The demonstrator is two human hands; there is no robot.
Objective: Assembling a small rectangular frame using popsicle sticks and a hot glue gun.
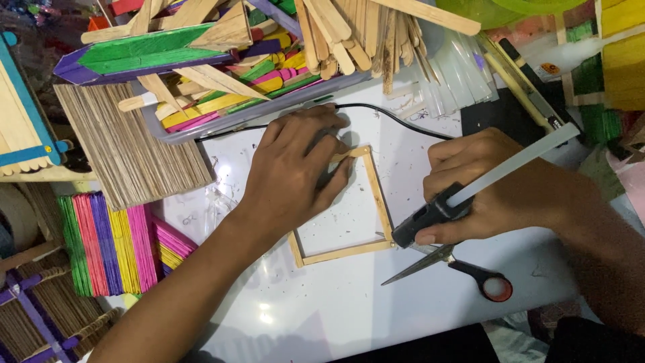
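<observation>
Now | left hand [295, 171] spread, pressing stick frame [377, 202], hiding its corner | right hand [484, 191] gripping glue gun [433, 214]

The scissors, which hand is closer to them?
Right. The right hand, holding the glue gun, is just above the scissors, almost touching the blades. The left hand is farther away, pressing on the stick frame's top corner.
</observation>
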